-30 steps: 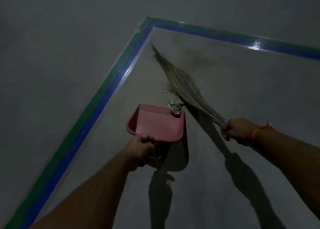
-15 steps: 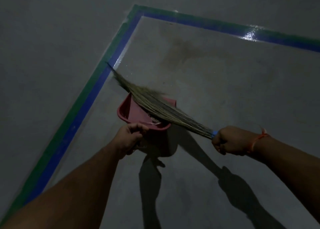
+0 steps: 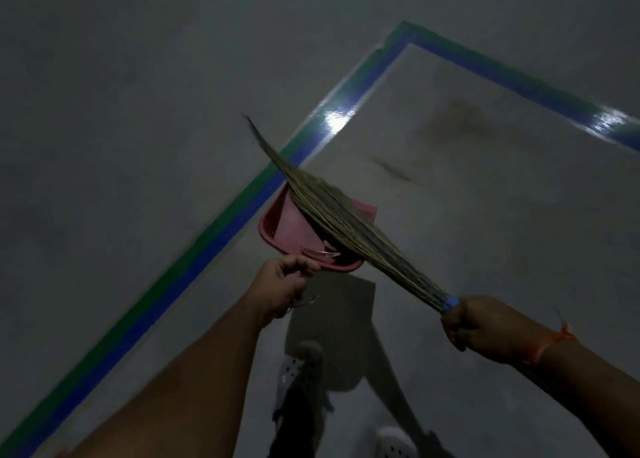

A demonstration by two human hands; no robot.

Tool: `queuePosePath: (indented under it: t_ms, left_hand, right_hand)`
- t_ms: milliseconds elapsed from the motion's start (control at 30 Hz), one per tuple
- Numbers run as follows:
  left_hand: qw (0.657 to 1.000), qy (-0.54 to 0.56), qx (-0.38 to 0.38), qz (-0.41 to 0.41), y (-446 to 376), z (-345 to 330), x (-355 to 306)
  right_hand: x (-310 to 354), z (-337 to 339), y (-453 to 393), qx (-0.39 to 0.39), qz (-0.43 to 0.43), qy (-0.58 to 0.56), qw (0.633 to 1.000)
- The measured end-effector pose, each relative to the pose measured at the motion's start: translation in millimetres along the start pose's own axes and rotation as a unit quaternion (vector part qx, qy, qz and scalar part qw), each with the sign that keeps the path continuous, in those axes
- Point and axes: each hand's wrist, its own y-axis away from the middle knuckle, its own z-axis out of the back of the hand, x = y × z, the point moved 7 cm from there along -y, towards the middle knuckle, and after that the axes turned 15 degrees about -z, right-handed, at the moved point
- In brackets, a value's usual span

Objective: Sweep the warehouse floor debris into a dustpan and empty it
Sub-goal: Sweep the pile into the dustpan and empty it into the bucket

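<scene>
A pink dustpan (image 3: 284, 231) hangs above the grey floor, and my left hand (image 3: 282, 286) grips its handle at the near edge. My right hand (image 3: 474, 326) grips the blue-bound end of a straw broom (image 3: 332, 215). The broom's bristles lie across the pan's right side and point up-left past its far rim. Pale scraps of debris (image 3: 325, 250) show in the pan near its back wall, partly hidden by the bristles.
A blue and green floor tape line (image 3: 221, 231) runs diagonally on the left and turns a corner at the upper right. A dark stain (image 3: 457, 118) marks the floor inside the corner. My feet in light shoes (image 3: 294, 374) stand at the bottom centre.
The dustpan has come up off the floor, its shadow now below it. The broom still lies across the pan. The view has shifted, bringing my feet into sight.
</scene>
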Motion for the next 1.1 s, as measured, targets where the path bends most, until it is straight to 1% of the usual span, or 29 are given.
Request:
queuePosePath:
  t_ms: [233, 367, 467, 667, 833, 933, 1033, 1100]
  left_hand:
    - [0.988, 0.067, -0.140, -0.006, 140.1, 83.3, 56.1]
    - [0.973, 0.087, -0.214, -0.005, 226.7, 131.4, 91.9]
    - [0.962, 0.090, -0.257, -0.008, 290.9, 171.0, 127.1]
    - [0.931, 0.094, -0.353, -0.018, 440.1, 245.2, 214.5]
    - [0.898, 0.135, -0.419, 0.020, 569.2, 279.2, 264.6]
    - [0.870, 0.146, -0.468, 0.047, 633.0, 296.5, 298.0]
    - [0.848, 0.152, -0.501, 0.079, 674.5, 310.5, 325.7]
    - [0.845, 0.137, -0.506, 0.110, 693.5, 319.2, 338.6]
  right_hand:
    - [111.8, -6.8, 61.0, -0.004, 0.097, 0.112, 0.989]
    - [192.2, -38.3, 96.9, 0.007, 0.145, 0.165, 0.976]
    - [251.2, -73.2, 123.7, 0.018, 0.168, 0.192, 0.967]
    - [375.8, -162.3, 203.7, 0.070, 0.229, 0.216, 0.947]
    - [463.3, -242.0, 256.0, 0.093, 0.300, 0.265, 0.912]
    - [511.2, -283.0, 286.9, 0.111, 0.337, 0.291, 0.888]
    - [548.3, -313.4, 309.8, 0.119, 0.363, 0.313, 0.869]
    - [568.6, -332.8, 317.7, 0.114, 0.381, 0.329, 0.857]
